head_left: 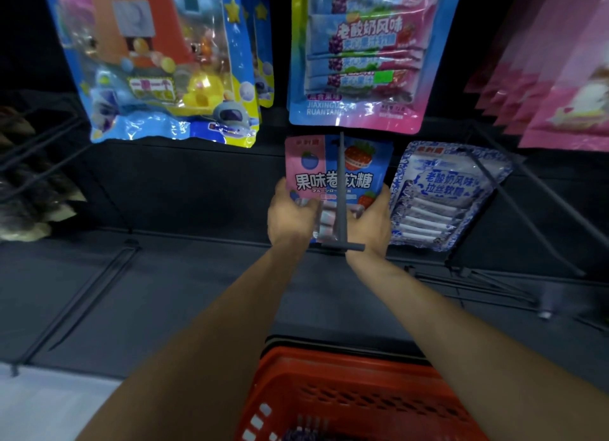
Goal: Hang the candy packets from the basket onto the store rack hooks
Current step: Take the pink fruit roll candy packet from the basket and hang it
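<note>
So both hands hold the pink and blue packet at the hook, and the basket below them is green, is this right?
Not quite. The basket is red, not green; the head view shows it. The rest stands: the left hand and the right hand hold the pink and blue packet at the hook.

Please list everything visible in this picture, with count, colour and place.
fruit candy packet: one, pink and blue, centre, behind the hook
hook: one, grey, centre
patterned packet: one, blue and white, right of centre
toy packets: several, mainly blue, upper left
gummy packet: one visible, blue and pink, upper centre
pink packets: several, upper right
basket: one, red, bottom centre
left hand: grips the fruit candy packet's left side
right hand: grips its right side
</note>
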`<state>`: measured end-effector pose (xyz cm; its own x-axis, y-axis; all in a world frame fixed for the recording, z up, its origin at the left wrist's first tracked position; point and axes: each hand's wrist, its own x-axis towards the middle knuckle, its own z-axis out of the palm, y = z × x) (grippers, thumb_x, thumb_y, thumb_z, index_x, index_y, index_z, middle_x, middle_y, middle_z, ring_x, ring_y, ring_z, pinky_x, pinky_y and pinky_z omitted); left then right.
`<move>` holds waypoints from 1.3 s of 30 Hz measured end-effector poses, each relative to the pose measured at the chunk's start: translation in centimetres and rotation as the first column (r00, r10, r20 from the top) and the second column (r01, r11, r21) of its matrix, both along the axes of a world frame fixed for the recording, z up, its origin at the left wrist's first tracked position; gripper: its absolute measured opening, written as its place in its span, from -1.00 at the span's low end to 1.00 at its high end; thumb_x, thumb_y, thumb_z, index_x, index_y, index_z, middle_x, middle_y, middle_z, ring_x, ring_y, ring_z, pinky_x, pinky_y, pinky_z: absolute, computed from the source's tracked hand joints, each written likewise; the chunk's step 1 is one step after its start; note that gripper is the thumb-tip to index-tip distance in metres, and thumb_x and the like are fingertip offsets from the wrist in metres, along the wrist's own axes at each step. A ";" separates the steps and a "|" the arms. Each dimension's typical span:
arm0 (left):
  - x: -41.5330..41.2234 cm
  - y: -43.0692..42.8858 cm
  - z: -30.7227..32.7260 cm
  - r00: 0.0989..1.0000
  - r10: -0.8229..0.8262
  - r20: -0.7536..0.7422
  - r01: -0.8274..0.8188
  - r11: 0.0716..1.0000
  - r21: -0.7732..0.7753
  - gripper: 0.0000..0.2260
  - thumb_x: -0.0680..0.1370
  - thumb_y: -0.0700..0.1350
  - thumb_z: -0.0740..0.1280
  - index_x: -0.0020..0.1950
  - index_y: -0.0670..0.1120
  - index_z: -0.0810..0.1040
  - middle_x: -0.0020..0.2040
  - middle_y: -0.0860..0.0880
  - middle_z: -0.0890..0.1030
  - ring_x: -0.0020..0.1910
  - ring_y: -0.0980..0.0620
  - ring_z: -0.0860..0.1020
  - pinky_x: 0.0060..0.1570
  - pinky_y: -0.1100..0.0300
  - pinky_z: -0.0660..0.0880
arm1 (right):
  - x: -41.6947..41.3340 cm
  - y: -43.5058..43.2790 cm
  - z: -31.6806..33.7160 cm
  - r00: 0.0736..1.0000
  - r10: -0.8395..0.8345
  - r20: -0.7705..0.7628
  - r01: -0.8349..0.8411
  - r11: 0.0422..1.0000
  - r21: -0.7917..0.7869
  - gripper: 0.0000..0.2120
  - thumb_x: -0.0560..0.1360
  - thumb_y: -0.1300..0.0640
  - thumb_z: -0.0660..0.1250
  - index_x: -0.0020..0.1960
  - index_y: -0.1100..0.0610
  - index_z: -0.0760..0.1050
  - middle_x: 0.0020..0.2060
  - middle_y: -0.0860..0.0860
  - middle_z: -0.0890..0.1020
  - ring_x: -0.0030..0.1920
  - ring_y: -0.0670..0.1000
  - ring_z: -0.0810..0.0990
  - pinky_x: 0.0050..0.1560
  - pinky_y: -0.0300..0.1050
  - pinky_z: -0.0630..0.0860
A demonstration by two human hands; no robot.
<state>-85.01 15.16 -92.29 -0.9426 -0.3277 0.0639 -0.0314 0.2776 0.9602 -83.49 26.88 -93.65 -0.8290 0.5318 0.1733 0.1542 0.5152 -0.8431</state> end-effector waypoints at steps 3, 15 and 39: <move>0.5 -0.5 0.3 1.000 -0.014 0.021 0.015 1.000 -0.017 -0.64 0.50 -0.04 0.49 0.28 0.06 0.55 0.01 0.05 0.67 -0.02 -0.02 0.65 0.06 0.02 0.63 | 0.5 -0.1 0.4 1.000 -0.017 -0.007 0.017 1.000 -0.015 -0.24 0.55 0.10 0.42 0.62 0.08 0.09 0.29 0.19 0.57 0.19 0.26 0.60 0.13 0.21 0.59; 6.8 -2.1 2.0 0.950 -0.053 0.306 0.186 0.886 -0.425 -0.33 0.58 0.10 0.44 0.59 -0.07 0.25 0.40 -0.17 0.42 0.32 -0.23 0.52 0.21 -0.11 0.53 | 8.5 1.9 2.7 0.991 0.086 0.104 -0.085 0.996 -0.018 -0.32 0.57 0.00 0.45 0.58 0.08 0.23 0.46 0.07 0.48 0.35 0.13 0.54 0.19 -0.01 0.51; 35.3 -3.9 3.5 0.817 -0.535 0.214 0.445 0.350 -0.824 -0.45 0.52 0.28 0.22 0.41 0.04 0.55 0.24 -0.02 0.60 0.13 -0.17 0.63 0.02 -0.04 0.63 | 35.9 12.5 4.3 0.623 0.529 0.576 -0.739 0.638 0.214 -0.27 0.47 -0.05 0.52 0.55 -0.04 0.29 0.37 0.02 0.46 0.41 0.05 0.46 0.39 -0.07 0.39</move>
